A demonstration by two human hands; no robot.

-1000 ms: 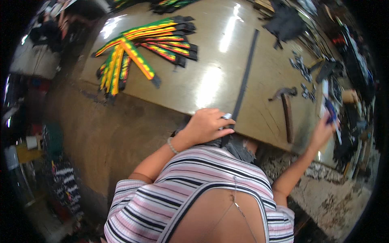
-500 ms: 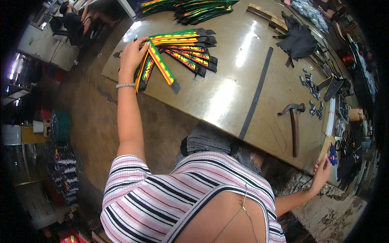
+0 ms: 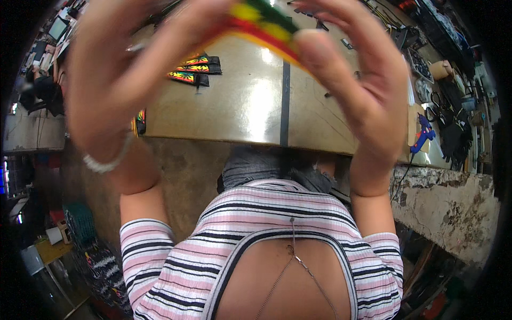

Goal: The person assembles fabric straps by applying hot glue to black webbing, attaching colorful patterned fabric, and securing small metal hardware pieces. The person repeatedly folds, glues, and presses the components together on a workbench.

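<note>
Close to the head camera, a green, yellow and red patterned strap [image 3: 262, 28] stretches between my raised hands, its top cut off by the frame edge. My left hand [image 3: 114, 74], blurred by motion, grips one end. At the other end, the thumb of my right hand [image 3: 368, 80] presses against the strap. Behind my left hand, several similar straps with black ends [image 3: 200, 66] lie on the metal-topped table [image 3: 229, 112], partly hidden.
A black strip [image 3: 285, 101] runs across the tabletop to its front edge. At the right sit a blue glue gun [image 3: 423, 133] with a cord and a pair of black-handled scissors [image 3: 433, 109]. A worn concrete ledge [image 3: 448, 208] borders the table at the lower right.
My left hand has left the strap pile and risen toward the camera. My right hand has come up from the table's right side. A strap is now held between them.
</note>
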